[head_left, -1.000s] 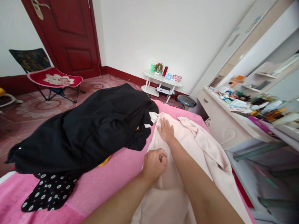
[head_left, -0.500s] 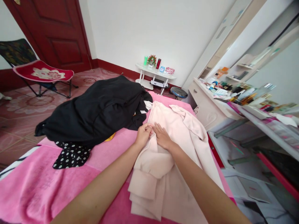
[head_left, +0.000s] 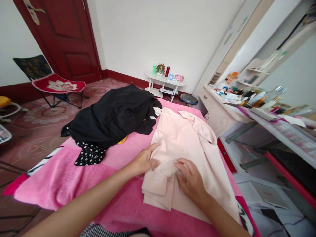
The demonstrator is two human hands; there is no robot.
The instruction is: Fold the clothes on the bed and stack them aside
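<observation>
Nearest the camera, two bare forearms are seen reaching forward over a pink blanket that is spread across the bed. The left hand is laid on the left edge of a pale pink garment, its fingers stretched forward and pressed into a raised fold of the cloth. The right hand is set just beside it, palm down on the same garment, with the fingers curled loosely around the bunched fold that is gathered between the two hands. Whether the fold is actually pinched by either hand cannot be told. The garment is spread lengthwise on the right half of the bed; its folded lower layers are stacked directly beneath and just in front of the hands, while its collar end is stretched away beyond them.

Further out, to the left of the garment, a heap of black clothing is piled on the blanket, touching the garment's far corner. A black polka-dot cloth is tucked under the near side of that heap.

Beyond the bed, a folding chair with a red seat is placed on the tiled floor before a dark red door. A small white side table is set against the far wall, and a cluttered dresser is ranged along the right.
</observation>
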